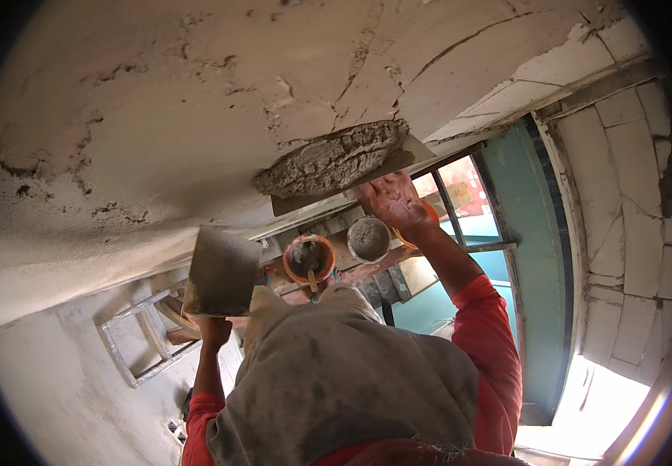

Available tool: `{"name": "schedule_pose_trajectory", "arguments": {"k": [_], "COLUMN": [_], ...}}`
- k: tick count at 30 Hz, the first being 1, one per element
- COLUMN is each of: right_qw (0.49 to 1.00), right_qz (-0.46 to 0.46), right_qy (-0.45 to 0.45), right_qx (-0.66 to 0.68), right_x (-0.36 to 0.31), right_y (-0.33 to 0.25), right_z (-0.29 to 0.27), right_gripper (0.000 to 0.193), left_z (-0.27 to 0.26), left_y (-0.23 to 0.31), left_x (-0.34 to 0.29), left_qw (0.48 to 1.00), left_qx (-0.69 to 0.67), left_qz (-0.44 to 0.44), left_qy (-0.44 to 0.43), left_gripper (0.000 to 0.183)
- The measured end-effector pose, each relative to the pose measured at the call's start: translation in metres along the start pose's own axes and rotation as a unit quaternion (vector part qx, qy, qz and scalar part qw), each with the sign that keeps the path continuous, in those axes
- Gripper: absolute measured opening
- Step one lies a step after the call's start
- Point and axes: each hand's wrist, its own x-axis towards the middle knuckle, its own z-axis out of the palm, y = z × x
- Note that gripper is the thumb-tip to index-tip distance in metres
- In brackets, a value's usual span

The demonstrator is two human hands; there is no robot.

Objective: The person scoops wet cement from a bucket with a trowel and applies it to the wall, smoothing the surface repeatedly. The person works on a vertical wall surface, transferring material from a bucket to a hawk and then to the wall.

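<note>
Grey mortar lies along a flat trowel, twelve o'clock, gripped by the right hand; left hand, eight o'clock, closed on a square board.

Rough, lumpy mortar, smooth matt hawk, dull cloth top, smooth but patchily rough plaster

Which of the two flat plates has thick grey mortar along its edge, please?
The upper plate, at the right hand: rough grey mortar runs along its edge. The lower plate, at the left hand, shows a flat face with no heap visible.
</note>
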Motion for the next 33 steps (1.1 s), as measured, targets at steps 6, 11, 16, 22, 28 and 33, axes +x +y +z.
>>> {"name": "schedule_pose_trajectory", "arguments": {"k": [6, 11, 16, 22, 28, 33], "right_qw": [0.989, 0.978, 0.977, 0.976, 0.975, 0.976], "right_qz": [0.1, 0.16, 0.17, 0.172, 0.158, 0.162], "right_qy": [0.106, 0.129, 0.132, 0.135, 0.153, 0.14], "right_qx": [0.029, 0.029, -0.002, -0.008, -0.018, -0.029], "right_x": [0.025, 0.047, 0.071, 0.095, 0.12, 0.138], "right_y": [-0.018, -0.028, -0.029, -0.023, -0.02, -0.014], "right_z": [-0.006, -0.038, -0.08, -0.128, -0.176, -0.218], "right_gripper": [0.021, 0.016, 0.016, 0.021, 0.028, 0.032], "left_z": [-0.005, -0.01, -0.014, -0.001, 0.003, -0.011], "left_y": [-0.008, -0.046, -0.099, -0.157, -0.175, -0.151], "left_x": [-0.023, -0.038, -0.049, -0.045, -0.026, -0.03], "left_qw": [0.996, 0.993, 0.982, 0.982, 0.986, 0.98], "left_qx": [-0.014, 0.039, 0.047, 0.084, 0.131, -0.025], "left_qz": [-0.073, -0.105, -0.176, -0.161, -0.091, -0.198], "left_qy": [0.056, 0.038, -0.047, -0.053, -0.036, 0.002], "left_gripper": [0.047, 0.054, 0.071, 0.075, 0.067, 0.066]}}
